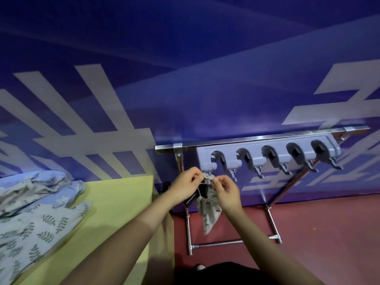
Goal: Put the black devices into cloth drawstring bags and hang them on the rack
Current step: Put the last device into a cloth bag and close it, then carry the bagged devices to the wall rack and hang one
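Fingertips of the left hand point(185, 187) and the right hand point(226, 192) pinched the pale drawstring point(208, 177) of a leaf-printed cloth bag point(207, 210), stretching the cord between them just under the leftmost hook point(209, 173) of a grey rack point(267, 154). Both hands were curled tight around the cord, thumbs against forefingers, nearly touching each other. The cord met the hook's tip, though whether it was already looped over the hook could not be told. The bag hung down from the cord between the two wrists, its lower corner dangling free above the red floor point(308, 233). A black device point(202, 191) showed at the bag's mouth, partly inside the cloth, with a dark part jutting left beneath the left wrist. The rack, with five curved clips and a small hook below each, was mounted on a chrome bar point(257, 138) carried by a metal tube frame point(190, 233) standing against a blue wall point(185, 79) with pale lettering. The four other hooks to the right were bare. To the left, a yellow-green table point(115, 212) held a heap of more printed cloth bags point(35, 212), well apart from the hands. Both bare forearms reached in from the bottom edge.
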Motion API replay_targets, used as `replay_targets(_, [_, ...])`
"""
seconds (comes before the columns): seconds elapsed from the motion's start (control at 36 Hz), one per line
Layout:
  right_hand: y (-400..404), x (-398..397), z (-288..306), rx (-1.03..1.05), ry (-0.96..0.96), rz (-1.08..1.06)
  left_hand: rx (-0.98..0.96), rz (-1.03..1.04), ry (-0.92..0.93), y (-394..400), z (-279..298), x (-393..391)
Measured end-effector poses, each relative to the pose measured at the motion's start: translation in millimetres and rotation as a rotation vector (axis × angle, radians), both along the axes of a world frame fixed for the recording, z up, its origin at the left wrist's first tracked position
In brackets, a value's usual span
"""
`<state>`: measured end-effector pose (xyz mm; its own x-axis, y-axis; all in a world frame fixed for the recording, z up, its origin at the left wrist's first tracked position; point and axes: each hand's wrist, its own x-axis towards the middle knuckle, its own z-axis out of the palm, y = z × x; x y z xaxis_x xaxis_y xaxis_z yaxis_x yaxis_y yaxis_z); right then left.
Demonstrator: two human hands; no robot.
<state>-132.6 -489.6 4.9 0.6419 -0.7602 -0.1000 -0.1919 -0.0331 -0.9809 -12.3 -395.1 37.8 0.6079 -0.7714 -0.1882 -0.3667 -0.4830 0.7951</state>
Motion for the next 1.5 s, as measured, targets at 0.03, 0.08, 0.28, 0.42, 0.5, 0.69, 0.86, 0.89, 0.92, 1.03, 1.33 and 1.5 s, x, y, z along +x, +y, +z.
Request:
replay_targets(0.03, [-4.2,3.3,-2.3,0.017,0.003,0.011,0.012,0.017,0.002,-2.3,-0.5,3.0])
replay_targets(0.08, [-8.0,7.2,-8.1,0.068,-0.001,0.043,0.036,0.035,0.04,-4.7,-5.2,7.3])
replay_targets(0.28, [-11.6,8.1,-21.8,0.152,-0.051,0.12,0.0,0.054,0.168,-10.6,-17.6,5.2])
replay_targets(0.42, [-12.1,0.6,-41.1,0.233,0.089,-0.132,0.012,0.059,0.117,-1.6,-24.2,6.6])
replay_targets(0.5, [-3.5,-10.2,-56.7,0.37,0.294,-0.358,-0.027,0.12,0.129,12.1,-25.6,8.4])
replay_targets(0.69, [62.9,0.2,-56.7,0.398,0.603,0.164,-0.13,0.412,0.268,70.6,-24.5,27.2])
replay_targets(0.86, [121.9,85.9,-53.2,0.203,0.597,0.326,-0.288,0.757,0.283,168.1,-7.3,69.6])
replay_targets(0.89, [125.3,99.0,-50.6,0.239,0.573,0.272,-0.304,0.795,0.284,180.2,-6.1,76.7])
replay_targets(0.92, [132.9,113.4,-44.4,0.286,0.536,0.204,-0.316,0.844,0.283,198.4,-5.2,84.4])
replay_targets(1.03, [147.7,162.6,-30.9,0.513,0.37,-0.149,-0.333,0.984,0.26,287.5,-7.7,109.4])
replay_targets(1.33, [251.2,175.3,-31.8,0.397,0.438,0.174,-0.211,0.988,0.261,396.1,-29.1,126.1])
replay_targets(1.5, [337.5,229.9,-19.6,0.153,0.408,0.575,-0.128,0.981,0.164,439.7,-35.5,147.0])
